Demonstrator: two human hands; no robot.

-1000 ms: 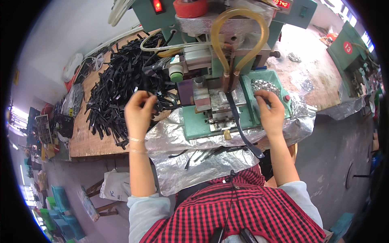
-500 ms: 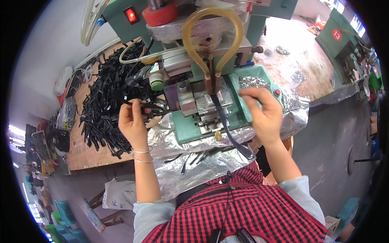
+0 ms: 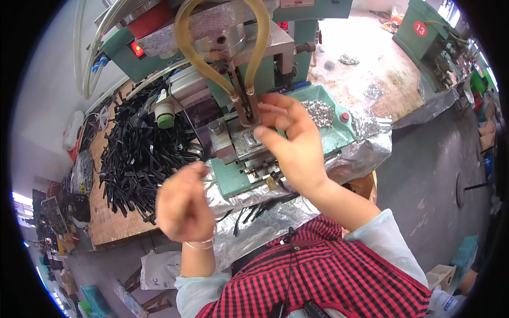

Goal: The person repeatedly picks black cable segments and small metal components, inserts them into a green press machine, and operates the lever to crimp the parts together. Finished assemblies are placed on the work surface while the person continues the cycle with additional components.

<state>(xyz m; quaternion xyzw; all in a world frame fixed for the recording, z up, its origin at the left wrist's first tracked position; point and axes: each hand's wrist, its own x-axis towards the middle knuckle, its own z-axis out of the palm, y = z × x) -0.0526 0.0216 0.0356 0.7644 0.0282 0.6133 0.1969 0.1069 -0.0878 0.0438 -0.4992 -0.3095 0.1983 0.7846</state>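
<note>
My right hand (image 3: 297,143) reaches over the green bench press. Its fingertips are bent in beside the brown press head (image 3: 247,108), and the thumb, held apart from them, lies close above the metal die block (image 3: 243,143). I can make out nothing between them, though the tips are partly hidden by the head. My left hand (image 3: 185,204) is smeared by motion in front of the machine's left corner, near a heap of black strips (image 3: 143,159). Whether it holds a strip cannot be seen.
A green tray (image 3: 339,135) with small silvery metal pieces (image 3: 318,113) stands right of the die. A looped yellowish hose (image 3: 183,37) hangs over the press. Crumpled foil (image 3: 366,153) covers the table's front edge, with several black strips (image 3: 249,212) lying there. Another green machine (image 3: 424,37) stands far right.
My right hand has moved left from over the tray to the press head. My left hand has come back toward me. The black strip that hung from the die is no longer plainly visible; the view has shifted.
</note>
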